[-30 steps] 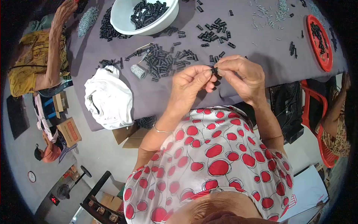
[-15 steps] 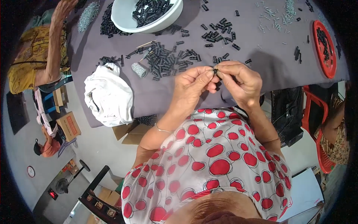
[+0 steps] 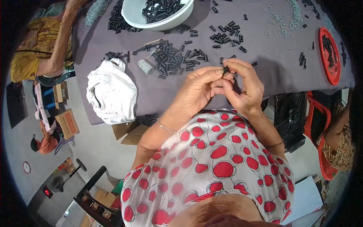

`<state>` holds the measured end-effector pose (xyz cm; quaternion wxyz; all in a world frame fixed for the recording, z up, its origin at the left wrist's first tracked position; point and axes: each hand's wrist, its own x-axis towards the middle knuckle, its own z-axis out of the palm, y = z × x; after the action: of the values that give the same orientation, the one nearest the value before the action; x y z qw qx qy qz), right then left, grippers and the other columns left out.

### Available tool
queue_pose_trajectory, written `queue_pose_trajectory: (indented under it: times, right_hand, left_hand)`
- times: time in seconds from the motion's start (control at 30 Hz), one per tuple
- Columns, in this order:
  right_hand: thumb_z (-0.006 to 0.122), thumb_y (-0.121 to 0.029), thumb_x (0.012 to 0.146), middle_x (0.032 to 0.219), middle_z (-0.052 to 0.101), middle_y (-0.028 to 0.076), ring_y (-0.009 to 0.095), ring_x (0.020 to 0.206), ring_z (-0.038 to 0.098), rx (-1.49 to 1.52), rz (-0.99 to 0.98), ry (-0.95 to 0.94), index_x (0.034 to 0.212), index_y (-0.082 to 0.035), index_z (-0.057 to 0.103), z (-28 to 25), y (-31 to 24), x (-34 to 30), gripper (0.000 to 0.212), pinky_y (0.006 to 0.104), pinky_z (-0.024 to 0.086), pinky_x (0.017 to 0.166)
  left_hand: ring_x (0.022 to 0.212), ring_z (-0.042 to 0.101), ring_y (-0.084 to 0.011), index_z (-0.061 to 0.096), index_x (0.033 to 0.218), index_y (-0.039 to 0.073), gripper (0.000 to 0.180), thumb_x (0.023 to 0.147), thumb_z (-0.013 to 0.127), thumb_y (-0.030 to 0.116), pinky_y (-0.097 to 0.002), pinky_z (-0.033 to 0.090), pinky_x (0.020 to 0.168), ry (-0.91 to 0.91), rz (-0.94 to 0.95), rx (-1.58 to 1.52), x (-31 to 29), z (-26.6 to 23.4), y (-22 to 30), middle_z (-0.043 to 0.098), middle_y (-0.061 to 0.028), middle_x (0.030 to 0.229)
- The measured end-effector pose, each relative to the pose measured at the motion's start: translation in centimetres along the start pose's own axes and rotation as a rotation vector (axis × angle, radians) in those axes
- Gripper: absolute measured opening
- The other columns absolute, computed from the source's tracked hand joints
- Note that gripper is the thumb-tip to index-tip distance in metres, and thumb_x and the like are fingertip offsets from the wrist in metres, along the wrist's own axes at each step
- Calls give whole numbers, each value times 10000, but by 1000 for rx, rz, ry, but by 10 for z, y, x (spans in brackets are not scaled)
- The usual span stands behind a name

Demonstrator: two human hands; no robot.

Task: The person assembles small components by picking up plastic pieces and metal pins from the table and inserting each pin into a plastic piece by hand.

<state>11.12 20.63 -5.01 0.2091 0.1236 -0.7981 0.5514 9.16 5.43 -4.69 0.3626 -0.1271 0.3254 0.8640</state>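
A small black plastic part (image 3: 226,70) is pinched between the thumb and forefinger of my left hand (image 3: 198,89), above the table's near edge. My right hand (image 3: 246,89) is beside it, its forefinger at the top of the part and its thumb lower down, apart from the forefinger. Just beyond my hands, similar short black parts lie in a loose group (image 3: 227,34). Left of my hands is a larger pile of black parts (image 3: 170,58), with a small grey speckled roll (image 3: 145,67) at its side.
A white basin (image 3: 159,23) of black parts stands at the far side. Small metal springs (image 3: 278,20) lie at the far right, near a red tray (image 3: 329,56). A white cloth (image 3: 111,92) is bunched at the left. Another person's arm (image 3: 60,38) reaches in there.
My right thumb has moved down off the black part, leaving it in my left finger and thumb. My view has shifted slightly.
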Motion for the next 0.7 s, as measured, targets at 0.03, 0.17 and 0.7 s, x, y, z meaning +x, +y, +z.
queue_pose_trajectory:
  times: [0.03, 0.17, 0.7]
  right_hand:
    - [660, 61, 682, 1007, 615, 148, 232, 812, 626, -41, -37, 15, 1040, -3, 591, 0, 1, 0, 371, 285, 519, 685]
    - [665, 57, 682, 1000, 616, 147, 229, 825, 620, -58, -48, 8, 1037, 1, 587, -3, 2, 1, 367, 292, 517, 679]
    - [677, 97, 610, 998, 630, 164, 282, 842, 619, -4, -208, 6, 1025, 41, 559, -4, 16, 3, 435, 338, 510, 723]
  left_hand:
    - [936, 622, -221, 635, 1004, -13, 209, 876, 578, 141, -326, 498, 838, -12, -24, -40, 0, 1, 0, 653, -118, 981]
    - [880, 647, -219, 617, 1013, -31, 195, 879, 568, 101, -322, 544, 747, 0, -39, -122, 1, 5, -1, 654, -150, 983]
    - [883, 625, -209, 652, 964, -13, 166, 881, 554, 91, -337, 490, 828, -6, 59, 135, 5, 10, 0, 662, -124, 931]
